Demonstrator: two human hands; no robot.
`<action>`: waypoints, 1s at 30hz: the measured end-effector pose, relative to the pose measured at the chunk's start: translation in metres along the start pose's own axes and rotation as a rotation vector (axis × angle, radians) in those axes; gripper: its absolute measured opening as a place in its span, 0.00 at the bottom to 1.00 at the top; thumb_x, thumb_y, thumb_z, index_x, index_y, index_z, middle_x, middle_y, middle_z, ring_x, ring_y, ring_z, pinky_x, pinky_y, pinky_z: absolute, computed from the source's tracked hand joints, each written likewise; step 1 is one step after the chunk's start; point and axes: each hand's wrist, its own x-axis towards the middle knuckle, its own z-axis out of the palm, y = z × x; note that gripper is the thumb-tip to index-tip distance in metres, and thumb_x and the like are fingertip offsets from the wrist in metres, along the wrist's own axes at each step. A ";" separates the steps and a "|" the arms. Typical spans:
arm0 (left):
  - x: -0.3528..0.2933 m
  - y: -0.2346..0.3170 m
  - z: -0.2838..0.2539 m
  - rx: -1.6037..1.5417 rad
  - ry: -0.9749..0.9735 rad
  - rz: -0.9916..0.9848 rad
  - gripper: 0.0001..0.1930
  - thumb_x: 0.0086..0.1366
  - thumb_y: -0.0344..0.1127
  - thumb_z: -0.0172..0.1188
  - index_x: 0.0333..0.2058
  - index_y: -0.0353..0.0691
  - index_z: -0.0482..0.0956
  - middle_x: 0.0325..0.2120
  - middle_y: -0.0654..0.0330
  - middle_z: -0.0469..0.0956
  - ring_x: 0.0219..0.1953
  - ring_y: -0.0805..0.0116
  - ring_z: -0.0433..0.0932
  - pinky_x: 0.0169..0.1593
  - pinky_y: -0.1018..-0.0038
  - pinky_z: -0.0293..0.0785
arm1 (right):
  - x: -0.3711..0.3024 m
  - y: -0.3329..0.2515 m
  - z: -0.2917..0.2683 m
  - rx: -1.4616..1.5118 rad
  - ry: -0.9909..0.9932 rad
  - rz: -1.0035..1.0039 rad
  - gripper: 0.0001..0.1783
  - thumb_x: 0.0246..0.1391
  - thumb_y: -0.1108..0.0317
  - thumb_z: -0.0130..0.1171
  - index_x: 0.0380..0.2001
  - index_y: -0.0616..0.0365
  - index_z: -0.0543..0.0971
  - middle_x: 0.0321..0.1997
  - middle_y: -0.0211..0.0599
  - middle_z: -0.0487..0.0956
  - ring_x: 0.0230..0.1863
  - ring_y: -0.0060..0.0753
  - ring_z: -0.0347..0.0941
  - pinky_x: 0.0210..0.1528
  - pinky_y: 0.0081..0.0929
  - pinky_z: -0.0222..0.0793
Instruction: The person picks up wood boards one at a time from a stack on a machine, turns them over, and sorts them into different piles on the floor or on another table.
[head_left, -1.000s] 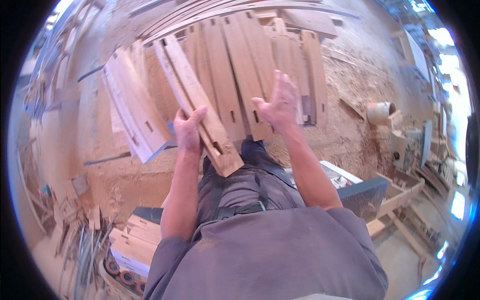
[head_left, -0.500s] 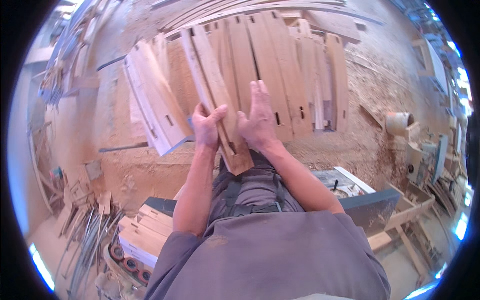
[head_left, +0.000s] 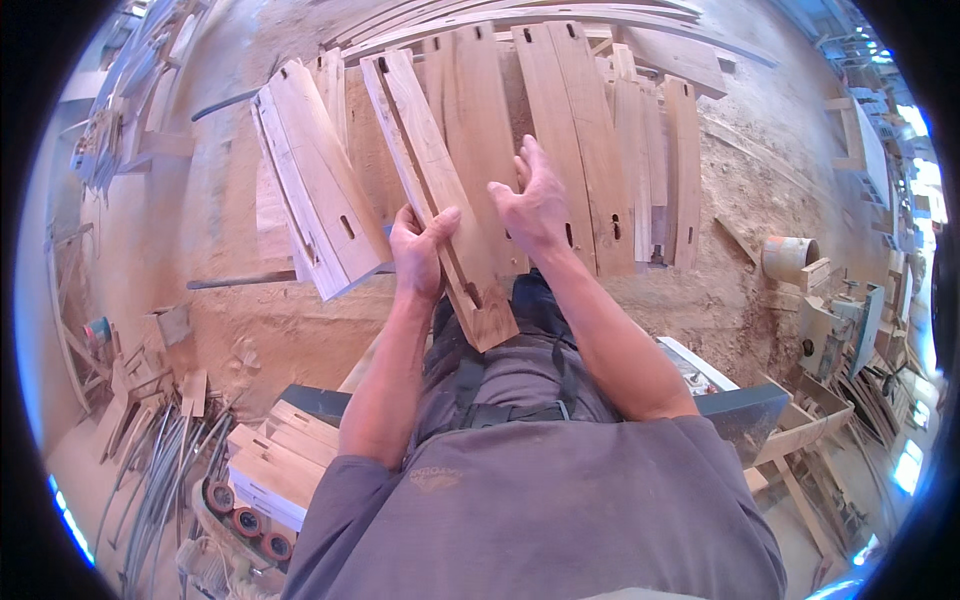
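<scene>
Where the left hand grips, grooved timber, long, straight-edged

A grey-brown T-shirt has short sleeves and a small faded tan print. Closer to the bare left hand and right hand are a black waist strap and dark trousers.

Pale tan on the held plank, dark brown along its groove; light orange-tan with near-black slots on the loose planks; purplish grey on the shirt; reddish brown around dark centres on the round discs
</scene>
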 end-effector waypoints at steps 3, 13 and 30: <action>-0.004 -0.002 0.003 0.037 -0.054 -0.005 0.24 0.64 0.28 0.71 0.54 0.25 0.72 0.45 0.51 0.83 0.43 0.66 0.84 0.50 0.70 0.82 | 0.006 -0.007 0.003 0.002 -0.018 0.016 0.47 0.53 0.69 0.67 0.74 0.72 0.59 0.73 0.66 0.68 0.75 0.54 0.66 0.73 0.38 0.66; -0.017 -0.001 0.015 0.082 -0.038 0.015 0.23 0.60 0.27 0.72 0.52 0.27 0.75 0.43 0.51 0.83 0.42 0.66 0.84 0.49 0.70 0.82 | -0.056 -0.005 -0.010 0.106 -0.151 0.038 0.43 0.53 0.63 0.69 0.68 0.73 0.68 0.67 0.60 0.76 0.68 0.46 0.74 0.70 0.39 0.69; 0.030 0.004 0.040 0.310 -0.011 0.058 0.35 0.64 0.40 0.72 0.59 0.18 0.69 0.53 0.41 0.78 0.56 0.55 0.77 0.61 0.65 0.74 | -0.077 -0.032 -0.024 -0.244 -0.281 -0.193 0.58 0.48 0.63 0.75 0.75 0.72 0.53 0.69 0.68 0.67 0.70 0.63 0.66 0.73 0.46 0.62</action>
